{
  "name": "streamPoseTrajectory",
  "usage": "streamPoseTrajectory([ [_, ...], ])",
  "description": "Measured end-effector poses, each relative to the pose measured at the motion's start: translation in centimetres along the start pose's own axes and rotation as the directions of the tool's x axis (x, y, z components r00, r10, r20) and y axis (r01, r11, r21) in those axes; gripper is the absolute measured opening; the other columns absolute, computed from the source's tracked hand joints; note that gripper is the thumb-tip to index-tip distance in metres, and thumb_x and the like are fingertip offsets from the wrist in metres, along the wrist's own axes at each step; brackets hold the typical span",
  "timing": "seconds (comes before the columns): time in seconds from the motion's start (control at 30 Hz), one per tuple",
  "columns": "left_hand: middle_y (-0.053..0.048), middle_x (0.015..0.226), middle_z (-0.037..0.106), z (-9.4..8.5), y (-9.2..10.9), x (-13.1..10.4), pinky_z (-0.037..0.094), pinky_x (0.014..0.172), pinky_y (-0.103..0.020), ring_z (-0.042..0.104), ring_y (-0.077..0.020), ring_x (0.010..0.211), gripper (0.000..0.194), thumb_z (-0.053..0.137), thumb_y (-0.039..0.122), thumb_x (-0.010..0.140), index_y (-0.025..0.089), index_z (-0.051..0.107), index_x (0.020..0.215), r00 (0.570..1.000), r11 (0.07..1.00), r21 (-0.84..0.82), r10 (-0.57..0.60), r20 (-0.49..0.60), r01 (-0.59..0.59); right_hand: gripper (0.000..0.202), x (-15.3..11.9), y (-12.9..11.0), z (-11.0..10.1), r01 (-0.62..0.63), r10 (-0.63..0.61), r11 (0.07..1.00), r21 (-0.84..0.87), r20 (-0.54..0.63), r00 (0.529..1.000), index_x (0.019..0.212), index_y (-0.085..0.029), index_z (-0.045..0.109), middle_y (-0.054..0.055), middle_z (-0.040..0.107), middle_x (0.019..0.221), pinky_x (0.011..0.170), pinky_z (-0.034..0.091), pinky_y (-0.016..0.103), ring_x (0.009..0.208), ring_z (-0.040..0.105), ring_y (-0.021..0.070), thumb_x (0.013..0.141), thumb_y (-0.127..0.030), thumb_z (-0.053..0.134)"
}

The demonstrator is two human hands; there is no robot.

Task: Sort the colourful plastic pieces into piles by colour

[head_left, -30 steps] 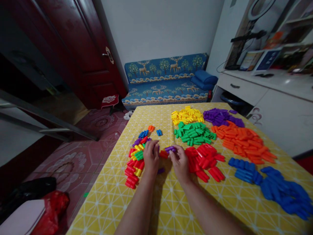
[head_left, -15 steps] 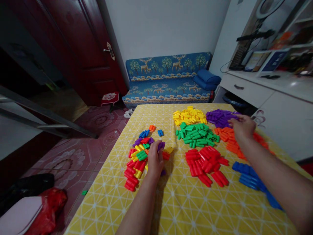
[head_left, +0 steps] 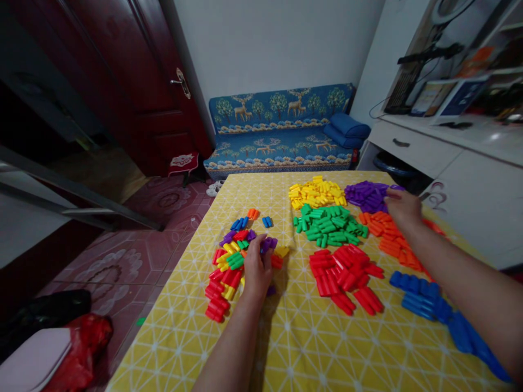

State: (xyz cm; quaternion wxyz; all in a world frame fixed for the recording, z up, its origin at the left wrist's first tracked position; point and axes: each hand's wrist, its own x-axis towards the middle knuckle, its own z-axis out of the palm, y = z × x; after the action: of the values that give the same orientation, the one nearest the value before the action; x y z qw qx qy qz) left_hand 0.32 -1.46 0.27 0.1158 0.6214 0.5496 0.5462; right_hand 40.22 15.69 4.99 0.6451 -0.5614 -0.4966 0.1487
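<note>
My left hand (head_left: 257, 267) is over the mixed pile of coloured plastic blocks (head_left: 232, 258) on the left of the table. Its fingers are closed around a purple block (head_left: 267, 245), which shows past the fingertips. At the right edge of the purple block pile (head_left: 365, 196), my right hand (head_left: 404, 208) has its fingers pinched together, with a bit of purple at their tips. Beneath that hand and forearm lie orange blocks (head_left: 390, 239), partly covered.
Yellow blocks (head_left: 316, 193), green blocks (head_left: 330, 224), red blocks (head_left: 345, 275) and blue blocks (head_left: 420, 296) lie in separate piles on the yellow tablecloth (head_left: 318, 348). A blue patterned sofa (head_left: 281, 141) stands behind the table, and a white cabinet (head_left: 474, 201) is at the right.
My right hand has shifted slightly left, over the edge of the purple pile. My left hand has barely moved; more purple shows beside its fingers.
</note>
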Motion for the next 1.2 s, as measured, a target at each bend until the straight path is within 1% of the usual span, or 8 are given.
streamPoseTrajectory([
  [0.13, -0.008, 0.105, 0.069, 0.1, 0.0, -0.1, 0.056, 0.082, -0.035, 0.068, -0.0209, 0.096, 0.028, 0.058, 0.020, 0.087, 0.020, 0.054, 0.115, 0.997, 0.991, -0.114, -0.069, 0.043, 0.074, 0.021, -8.5, -5.8, 4.2, -0.004, 0.004, 1.000, 0.003, 0.156, 0.988, 0.092, -0.018, 0.072, 0.008, 0.072, 0.088, 0.077, 0.052, 0.040, 0.079, 0.067, 0.0205, 0.073, -0.025, 0.068],
  [0.27, -0.006, 0.100, 0.072, -0.2, 0.4, -0.1, 0.055, 0.079, -0.032, 0.069, -0.0190, 0.090, 0.020, 0.055, 0.022, 0.089, 0.020, 0.058, 0.108, 0.995, 0.990, -0.133, -0.035, 0.091, 0.047, 0.036, -19.8, -11.9, 7.9, -0.094, 0.029, 0.991, 0.094, 0.538, 0.843, 0.114, -0.022, 0.066, 0.008, 0.070, 0.109, 0.067, 0.057, 0.033, 0.087, 0.068, 0.0203, 0.080, -0.029, 0.061],
  [0.37, -0.007, 0.098, 0.073, -0.6, 0.7, 0.0, 0.054, 0.078, -0.031, 0.070, -0.0186, 0.088, 0.019, 0.053, 0.023, 0.091, 0.019, 0.062, 0.107, 0.993, 0.993, -0.121, 0.003, 0.117, 0.011, 0.047, -25.5, -14.1, 9.4, -0.022, -0.053, 0.993, 0.119, 0.591, 0.805, 0.124, -0.026, 0.062, 0.009, 0.061, 0.126, 0.061, 0.058, 0.029, 0.101, 0.065, 0.0225, 0.077, -0.021, 0.060],
  [0.5, -0.007, 0.097, 0.075, -1.0, 1.4, 0.0, 0.054, 0.081, -0.031, 0.070, -0.0188, 0.088, 0.020, 0.051, 0.028, 0.093, 0.019, 0.067, 0.102, 0.989, 0.991, -0.133, 0.017, 0.145, 0.002, 0.043, -28.0, -13.9, 10.0, 0.032, -0.101, 0.991, 0.132, 0.555, 0.826, 0.121, -0.028, 0.064, 0.009, 0.060, 0.123, 0.068, 0.060, 0.030, 0.109, 0.061, 0.0231, 0.080, -0.017, 0.056],
  [0.8, 0.001, 0.056, 0.057, -1.6, 2.0, 0.1, 0.041, 0.056, -0.023, 0.053, -0.0120, 0.054, 0.040, 0.045, 0.038, 0.096, 0.018, 0.062, 0.066, 0.987, 0.997, -0.071, 0.000, 0.159, 0.011, 0.013, -28.1, -13.3, 8.9, 0.074, -0.111, 0.993, 0.091, 0.528, 0.842, 0.098, -0.023, 0.067, 0.005, 0.068, 0.092, 0.073, 0.056, 0.032, 0.085, 0.066, 0.0200, 0.088, -0.030, 0.061],
  [0.9, 0.000, 0.061, 0.060, -1.6, 1.8, 0.1, 0.042, 0.059, -0.024, 0.055, -0.0128, 0.058, 0.037, 0.046, 0.036, 0.096, 0.017, 0.063, 0.070, 0.988, 0.998, -0.057, 0.036, 0.151, -0.028, 0.017, -25.9, -13.2, 7.9, 0.066, -0.099, 0.994, 0.091, 0.438, 0.894, 0.092, -0.020, 0.067, 0.007, 0.067, 0.096, 0.068, 0.055, 0.030, 0.086, 0.065, 0.0200, 0.086, -0.036, 0.063],
  [1.1, -0.002, 0.066, 0.064, -1.6, 2.0, 0.3, 0.043, 0.061, -0.025, 0.059, -0.0141, 0.063, 0.031, 0.047, 0.032, 0.095, 0.017, 0.067, 0.077, 0.986, 0.998, -0.045, 0.054, 0.156, -0.048, 0.028, -11.9, -7.1, 3.2, -0.101, 0.099, 0.994, 0.030, 0.071, 0.993, 0.095, -0.017, 0.065, 0.003, 0.066, 0.071, 0.055, 0.050, 0.030, 0.061, 0.062, 0.0181, 0.074, -0.034, 0.073],
  [1.2, -0.003, 0.067, 0.065, -1.5, 1.9, 0.3, 0.044, 0.062, -0.025, 0.060, -0.0142, 0.063, 0.030, 0.047, 0.031, 0.095, 0.017, 0.067, 0.078, 0.985, 0.998, -0.042, 0.059, 0.160, -0.053, 0.012, -4.3, -2.9, -0.2, -0.118, 0.112, 0.992, -0.041, -0.125, 0.986, 0.078, -0.017, 0.061, 0.004, 0.061, 0.061, 0.055, 0.047, 0.034, 0.054, 0.058, 0.0171, 0.073, -0.023, 0.070],
])
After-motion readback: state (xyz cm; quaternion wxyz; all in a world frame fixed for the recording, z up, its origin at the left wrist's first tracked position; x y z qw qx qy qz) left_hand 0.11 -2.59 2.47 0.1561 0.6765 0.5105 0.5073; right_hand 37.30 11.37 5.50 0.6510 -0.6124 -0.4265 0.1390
